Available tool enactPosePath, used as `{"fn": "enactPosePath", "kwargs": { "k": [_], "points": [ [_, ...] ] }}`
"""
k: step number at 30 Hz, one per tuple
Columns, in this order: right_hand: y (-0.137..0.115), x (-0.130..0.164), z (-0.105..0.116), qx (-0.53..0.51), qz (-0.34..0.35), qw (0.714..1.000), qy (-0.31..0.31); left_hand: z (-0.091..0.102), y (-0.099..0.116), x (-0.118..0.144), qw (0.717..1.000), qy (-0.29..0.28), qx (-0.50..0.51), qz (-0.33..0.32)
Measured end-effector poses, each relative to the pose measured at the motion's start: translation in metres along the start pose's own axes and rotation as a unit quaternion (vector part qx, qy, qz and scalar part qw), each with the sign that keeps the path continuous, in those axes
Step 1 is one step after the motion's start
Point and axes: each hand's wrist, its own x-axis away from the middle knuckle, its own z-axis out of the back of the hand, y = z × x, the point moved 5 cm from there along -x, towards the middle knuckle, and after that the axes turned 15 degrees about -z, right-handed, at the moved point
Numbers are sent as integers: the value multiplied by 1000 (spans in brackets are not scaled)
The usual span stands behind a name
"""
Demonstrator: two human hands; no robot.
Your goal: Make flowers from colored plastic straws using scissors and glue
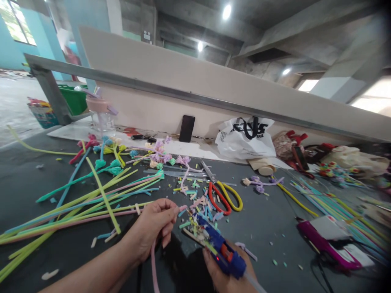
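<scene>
Between thumb and fingers, my left hand point(159, 221) pinches a pink pipe cleaner point(154, 266); its tip pokes out to the right and its long tail hangs below. My right hand point(226, 270) grips a blue glue gun point(220, 244) with an orange part and a small red light. The nozzle points up and left, close to the pink tip; whether they touch I cannot tell. Short cut pipe-cleaner pieces point(198, 201) lie in a heap just beyond. Scissors point(220, 195) with one red and one yellow handle rest beside that heap.
Long pipe cleaners point(91, 203) spread across the left. Finished-looking fuzzy flowers point(160, 152) lie behind. A phone point(187, 128) leans on the back panel near a white bag point(246, 138). At left stands a clear jug point(102, 118); a purple device point(330, 248) with cables lies right.
</scene>
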Motion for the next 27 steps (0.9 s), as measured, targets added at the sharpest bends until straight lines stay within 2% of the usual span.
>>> {"fn": "enactPosePath", "kwargs": {
  "k": [6,15,21,27],
  "points": [
    [-4,0,1,14,42,999,0,0,-1,-2,1000,-6,2,1],
    [-10,2,1,30,42,999,2,1,-3,-1,1000,-14,-9,3],
    [-4,1,0,-9,19,1000,7,1,-3,-1,1000,-20,-17,2],
    [-9,1,0,28,58,998,-19,0,-1,0,1000,-18,-12,-1]
  ]
}}
